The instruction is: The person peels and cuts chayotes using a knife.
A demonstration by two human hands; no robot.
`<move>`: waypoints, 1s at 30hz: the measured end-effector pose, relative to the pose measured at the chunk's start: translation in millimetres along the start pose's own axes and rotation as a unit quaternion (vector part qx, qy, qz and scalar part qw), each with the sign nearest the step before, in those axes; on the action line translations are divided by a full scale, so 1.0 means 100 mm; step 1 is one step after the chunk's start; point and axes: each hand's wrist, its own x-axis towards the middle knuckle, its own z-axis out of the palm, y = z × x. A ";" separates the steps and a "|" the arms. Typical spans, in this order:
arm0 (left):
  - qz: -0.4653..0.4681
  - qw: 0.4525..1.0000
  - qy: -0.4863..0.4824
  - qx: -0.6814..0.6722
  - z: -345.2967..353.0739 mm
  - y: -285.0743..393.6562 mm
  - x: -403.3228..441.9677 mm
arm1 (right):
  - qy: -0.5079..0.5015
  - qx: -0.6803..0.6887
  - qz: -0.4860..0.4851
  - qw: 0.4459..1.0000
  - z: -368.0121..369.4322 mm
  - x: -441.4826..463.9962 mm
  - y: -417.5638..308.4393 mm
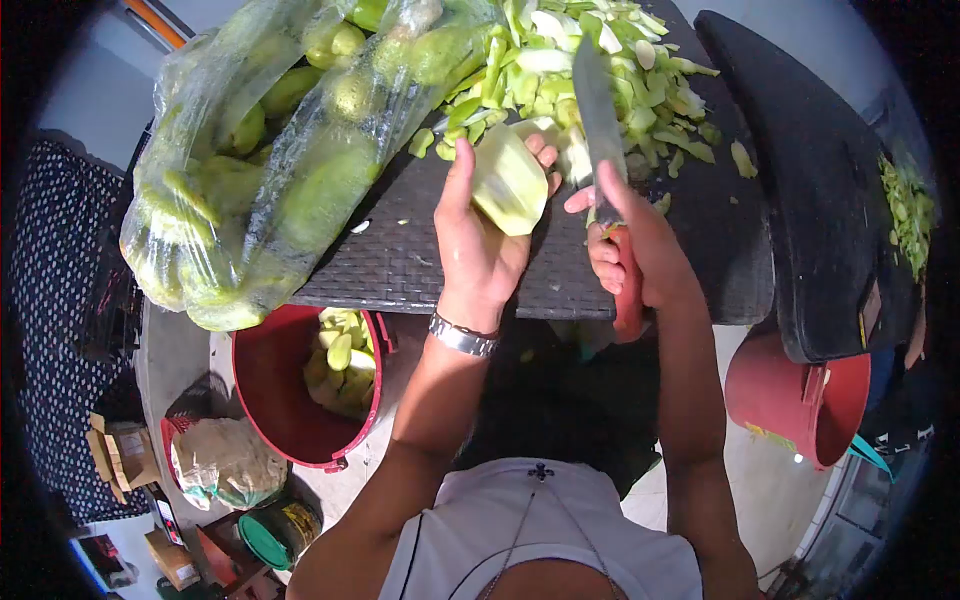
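A peeled, pale green fruit [508,182] rests in my left hand [478,240], the thumb along its left side and fingertips showing behind its right edge. My right hand [640,240] grips the red handle of a knife [600,115]; its blade points up and away, to the right of the fruit and apart from it. Behind both hands lies a heap of green and white peelings [630,85] on the dark woven table [400,262]. To the left, a clear plastic bag [290,170] holds several unpeeled green fruits.
Below the table's left part stands a red bucket [300,420] with peeled pieces inside. Another red bucket [775,395] is at the right, beneath a black chair back [800,190]. A sack [230,462], a green-lidded container [275,537] and cardboard boxes [128,455] sit at lower left.
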 end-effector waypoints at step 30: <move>0.136 0.317 -0.014 0.939 0.46 2.13 -0.84 | 0.249 -0.425 -0.231 0.839 -0.11 -0.41 -0.03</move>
